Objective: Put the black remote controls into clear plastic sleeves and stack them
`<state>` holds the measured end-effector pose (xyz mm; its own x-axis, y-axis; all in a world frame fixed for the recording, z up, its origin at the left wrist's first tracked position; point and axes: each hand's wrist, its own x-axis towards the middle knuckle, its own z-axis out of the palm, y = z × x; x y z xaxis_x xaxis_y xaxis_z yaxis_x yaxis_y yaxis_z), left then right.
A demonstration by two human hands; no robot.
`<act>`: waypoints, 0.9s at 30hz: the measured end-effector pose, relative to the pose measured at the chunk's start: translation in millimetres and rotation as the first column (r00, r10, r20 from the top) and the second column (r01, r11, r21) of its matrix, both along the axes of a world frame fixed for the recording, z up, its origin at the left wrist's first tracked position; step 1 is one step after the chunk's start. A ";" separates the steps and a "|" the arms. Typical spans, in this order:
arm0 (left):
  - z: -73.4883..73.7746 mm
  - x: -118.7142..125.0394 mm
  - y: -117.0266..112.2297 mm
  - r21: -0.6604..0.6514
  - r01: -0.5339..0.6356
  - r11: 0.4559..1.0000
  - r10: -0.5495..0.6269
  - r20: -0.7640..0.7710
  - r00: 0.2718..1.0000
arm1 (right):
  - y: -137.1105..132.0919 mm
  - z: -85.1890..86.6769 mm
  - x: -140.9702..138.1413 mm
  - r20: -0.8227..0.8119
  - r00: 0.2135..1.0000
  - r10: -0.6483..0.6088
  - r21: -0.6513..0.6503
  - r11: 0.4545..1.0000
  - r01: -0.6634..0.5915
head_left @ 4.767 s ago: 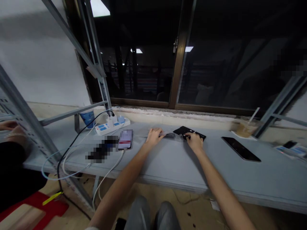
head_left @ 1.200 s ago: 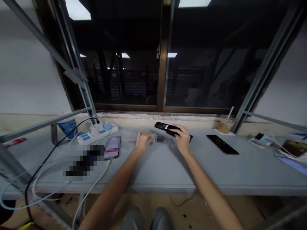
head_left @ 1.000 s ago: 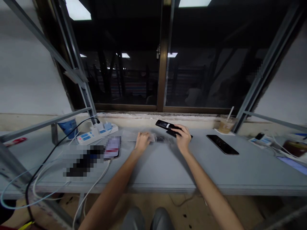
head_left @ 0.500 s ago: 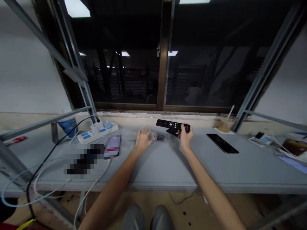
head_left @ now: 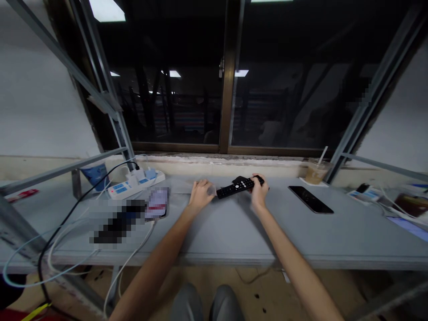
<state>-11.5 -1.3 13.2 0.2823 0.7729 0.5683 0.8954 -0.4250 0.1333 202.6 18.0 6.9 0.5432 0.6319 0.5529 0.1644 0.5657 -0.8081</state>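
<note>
A black remote control (head_left: 234, 187) with white buttons is held in my right hand (head_left: 258, 195) by its right end, just above the grey table (head_left: 234, 232). Its left end points at my left hand (head_left: 201, 194). My left hand is closed on a clear plastic bag (head_left: 211, 191) that lies on the table. A second small black piece (head_left: 238, 179) sits behind the remote.
A dark phone (head_left: 309, 199) lies to the right, with an iced drink cup (head_left: 314, 171) behind it. A white power strip (head_left: 135, 183), cables and another phone (head_left: 157, 198) are to the left. Metal shelf posts (head_left: 113, 111) and a dark window (head_left: 220, 76) stand behind.
My right hand lifted the remote off the table, turned it button side up and swung its far end down toward my left hand. My left hand stayed on the bag.
</note>
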 end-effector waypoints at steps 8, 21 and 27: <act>0.5 3.5 -4.3 0.024 0.059 0.998 -0.060 0.024 0.998 | -11.9 13.9 -4.2 -0.094 0.995 0.019 -0.075 0.997 -0.026; -3.1 6.3 -6.2 -0.010 0.109 0.994 -0.109 0.010 0.994 | -27.3 25.9 -9.9 -0.048 0.941 0.336 -0.152 0.928 -0.340; 0.2 6.8 -6.2 -0.010 0.093 0.996 -0.093 -0.015 0.996 | -26.0 25.9 -8.4 -0.078 0.889 0.451 -0.189 0.869 -0.457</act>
<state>-4.7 -7.5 13.4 0.3616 0.7484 0.5560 0.8540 -0.5051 0.1245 194.2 -8.0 32.8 0.1848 0.9067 0.3791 -0.0985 0.4009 -0.9108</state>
